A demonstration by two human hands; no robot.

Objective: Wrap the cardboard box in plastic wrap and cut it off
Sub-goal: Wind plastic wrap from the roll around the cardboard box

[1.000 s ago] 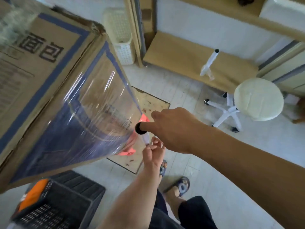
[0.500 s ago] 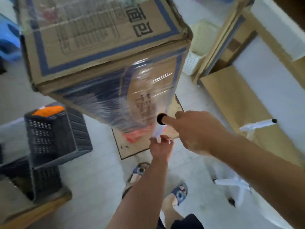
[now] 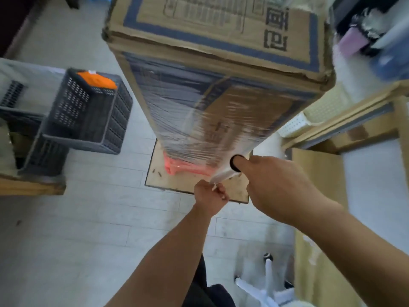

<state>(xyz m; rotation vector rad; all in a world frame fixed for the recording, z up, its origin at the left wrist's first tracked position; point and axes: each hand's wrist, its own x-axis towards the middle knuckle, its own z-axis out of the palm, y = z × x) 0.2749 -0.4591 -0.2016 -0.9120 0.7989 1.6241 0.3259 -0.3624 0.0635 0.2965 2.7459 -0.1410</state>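
Plastic wrap roll (image 3: 222, 175): right hand (image 3: 273, 185) grips top, left hand (image 3: 209, 196) bottom.

The left hand (image 3: 210, 196) reaches up from 6 o'clock, fingers curled round the lower end of the roll of plastic wrap (image 3: 221, 176). The right hand (image 3: 276, 187) comes in from 4 o'clock, fisted round the upper end, knuckles up, at the left hand's 2 o'clock.
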